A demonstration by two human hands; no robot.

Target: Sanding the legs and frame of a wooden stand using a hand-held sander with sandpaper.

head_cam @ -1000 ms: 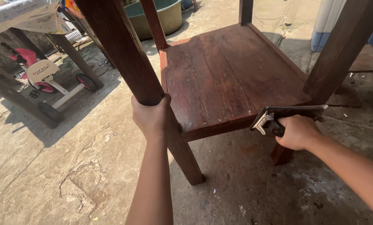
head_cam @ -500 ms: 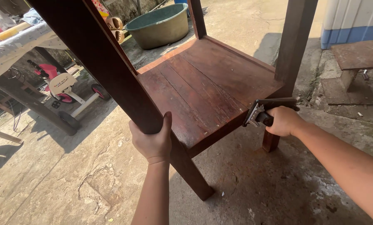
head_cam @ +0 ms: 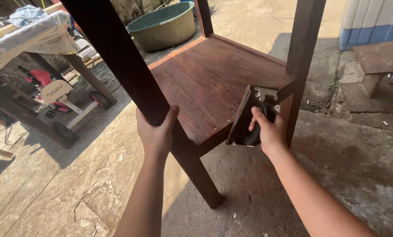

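Wooden leg (head_cam: 130, 79) in left hand (head_cam: 154, 134), right hand (head_cam: 269, 131) gripping sander (head_cam: 249, 118)

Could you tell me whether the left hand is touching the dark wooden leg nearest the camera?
Touching. In the head view the left hand wraps the dark wooden leg, fingers and thumb closed around it with no gap.

Left hand (head_cam: 156, 134) on front desk leg (head_cam: 130, 83); right hand (head_cam: 269, 131) with sander (head_cam: 249, 118) at shelf (head_cam: 214, 83) edge; basin (head_cam: 163, 24) behind.
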